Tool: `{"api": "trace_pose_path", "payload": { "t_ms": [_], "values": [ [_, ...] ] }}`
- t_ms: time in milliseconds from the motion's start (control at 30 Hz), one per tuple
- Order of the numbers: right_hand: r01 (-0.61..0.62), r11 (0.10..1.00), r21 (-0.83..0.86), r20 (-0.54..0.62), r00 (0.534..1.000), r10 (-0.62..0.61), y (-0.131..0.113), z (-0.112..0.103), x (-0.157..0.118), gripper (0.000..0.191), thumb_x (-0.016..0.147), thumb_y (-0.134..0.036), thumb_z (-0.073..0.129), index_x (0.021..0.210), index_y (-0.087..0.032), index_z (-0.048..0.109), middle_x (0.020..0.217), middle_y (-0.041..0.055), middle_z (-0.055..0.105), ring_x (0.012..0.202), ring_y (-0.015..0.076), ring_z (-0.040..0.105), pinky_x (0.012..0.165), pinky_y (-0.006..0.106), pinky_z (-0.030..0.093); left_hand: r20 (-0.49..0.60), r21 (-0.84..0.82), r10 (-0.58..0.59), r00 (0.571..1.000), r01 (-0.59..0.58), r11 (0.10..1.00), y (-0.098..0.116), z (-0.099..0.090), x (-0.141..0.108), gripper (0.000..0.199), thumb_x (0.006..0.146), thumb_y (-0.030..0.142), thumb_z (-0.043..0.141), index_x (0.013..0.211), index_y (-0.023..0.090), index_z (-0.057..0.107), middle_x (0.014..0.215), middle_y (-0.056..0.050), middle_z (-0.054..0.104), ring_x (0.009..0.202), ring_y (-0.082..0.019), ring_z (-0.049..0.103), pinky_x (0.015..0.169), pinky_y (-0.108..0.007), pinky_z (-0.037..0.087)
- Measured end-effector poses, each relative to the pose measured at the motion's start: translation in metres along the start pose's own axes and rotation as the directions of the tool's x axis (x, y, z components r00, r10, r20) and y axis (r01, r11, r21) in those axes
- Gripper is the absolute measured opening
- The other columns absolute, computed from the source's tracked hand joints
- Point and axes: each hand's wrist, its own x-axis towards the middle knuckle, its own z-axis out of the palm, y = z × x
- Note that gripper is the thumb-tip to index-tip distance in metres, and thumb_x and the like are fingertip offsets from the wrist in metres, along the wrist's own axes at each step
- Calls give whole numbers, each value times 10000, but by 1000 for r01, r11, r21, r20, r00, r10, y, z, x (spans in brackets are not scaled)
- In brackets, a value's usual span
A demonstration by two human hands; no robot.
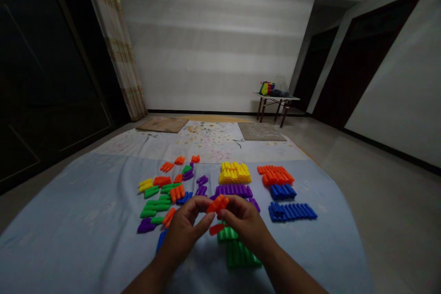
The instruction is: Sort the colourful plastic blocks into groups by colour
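Note:
My left hand (188, 225) and my right hand (246, 225) meet over the middle of the cloth. Both are closed, thumb and forefinger pinching a small cluster of orange ribbed plastic pieces (218, 203). Just beneath my fingers shows another orange piece (216, 229); whether I hold it or it lies loose, I cannot tell. Partly hidden by my right hand are joined green pieces (243, 256) and a purple row (234, 190). Left of my left hand lie scattered green pieces (155, 206), an orange cluster (177, 192) and purple pieces (146, 226).
Beyond my hands sits a stacked yellow group (234, 173). To the right are an orange group (275, 175) and a blue row (292, 212). Two mats, one brown (163, 124) and one grey (262, 131), lie at the table's far end. A small table (275, 98) stands near the wall.

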Motion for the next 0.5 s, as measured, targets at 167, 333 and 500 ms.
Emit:
{"api": "trace_pose_path", "payload": {
  "t_ms": [167,333,500],
  "values": [
    [-5,995,-101,-9,1000,4,1,0,3,279,718,-374,674,915,-181,635,744,-2,629,654,114,566,543,204,410,-38,-90,-137,990,133,987,-2,-2,5,245,637,320,699,796,168,592,794,-20,659,776,-156,609,746,-288,480],
    [-4,990,-141,-8,1000,3,4,0,7,283,729,-386,660,921,-179,638,765,8,641,647,115,568,542,207,414,-53,-88,-181,982,176,981,3,-4,8,273,603,356,711,771,162,617,756,-31,674,744,-170,616,734,-307,479],
    [-33,991,-128,-9,999,32,3,2,7,297,730,-398,662,915,-166,640,765,19,660,638,113,573,535,201,407,-40,-66,-200,979,197,978,4,-6,8,297,635,392,677,803,149,650,745,-49,677,721,-170,604,720,-309,474]
  ]
}}
